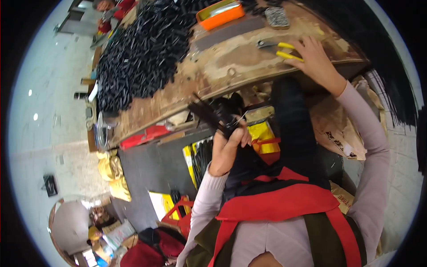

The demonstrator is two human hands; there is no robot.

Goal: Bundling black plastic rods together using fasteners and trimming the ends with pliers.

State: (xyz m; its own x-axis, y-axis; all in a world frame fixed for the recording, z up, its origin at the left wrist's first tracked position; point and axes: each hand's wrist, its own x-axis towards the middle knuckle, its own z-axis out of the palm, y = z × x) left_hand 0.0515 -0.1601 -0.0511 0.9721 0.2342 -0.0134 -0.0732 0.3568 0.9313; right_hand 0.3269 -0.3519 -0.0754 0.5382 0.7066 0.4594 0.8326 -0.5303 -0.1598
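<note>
- Yellow-handled pliers (287,45) lie on the right part of the tabletop (209,82), handles splayed, head pointing left.
- The right grip (307,54) is spread about the handle ends, thumb on the near side and fingers on the far side; whether it presses on both handles, I cannot tell.
- A sound hold would seat both handles well into the palm, so the tool does not swing from just one of them.
- The left grip (229,144) pinches what looks like a bundle of dark strips (207,113) at the tabletop's near edge, a thin pale wire (241,117) jutting out beside the thumb.
- That pinch should be firm enough that no strip slips lengthwise, yet leave the wire uncovered, its tip turned away from the skin.
- The pile of black pieces (147,53) covers the far left and an orange bin (222,22) stands at the far side, so a low path toward the near edge suits the pliers best.
</note>
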